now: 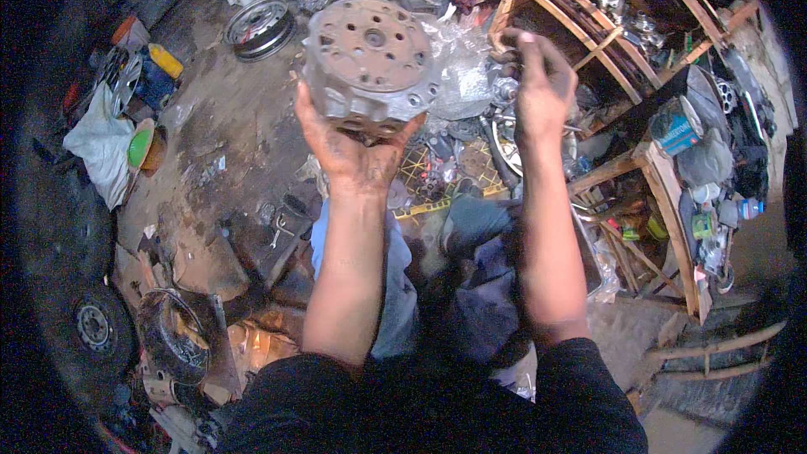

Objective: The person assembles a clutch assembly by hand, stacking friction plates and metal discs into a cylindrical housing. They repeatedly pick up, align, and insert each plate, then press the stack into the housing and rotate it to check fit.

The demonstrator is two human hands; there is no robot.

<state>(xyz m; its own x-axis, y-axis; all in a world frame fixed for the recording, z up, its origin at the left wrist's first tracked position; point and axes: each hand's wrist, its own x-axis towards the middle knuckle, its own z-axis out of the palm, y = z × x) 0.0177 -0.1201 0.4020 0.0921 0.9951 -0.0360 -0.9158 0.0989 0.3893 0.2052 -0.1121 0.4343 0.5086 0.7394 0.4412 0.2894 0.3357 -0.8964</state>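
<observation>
My left hand (357,155) is raised palm up in front of me, its fingers and thumb spread around the underside of a heavy-looking round metal machine part (370,55). The part has a flat, rust-brown disc on top with a ring of holes and a centre boss, above a grey cast body with bolt lugs. Some of my left fingers are hidden behind it. To the right, apart from the part, my right hand (545,84) is lifted with loosely bent fingers. Nothing shows in it. Both hands look stained with dark grime.
Below the hands lies a yellow-edged crate (454,193). A wheel rim (261,29) lies at the far left; wooden racks (580,25) with metal parts stand at the right. A tin (675,128) sits on the wooden bench. Pliers-like tool (282,223) lies left; tyre (94,325) lower left.
</observation>
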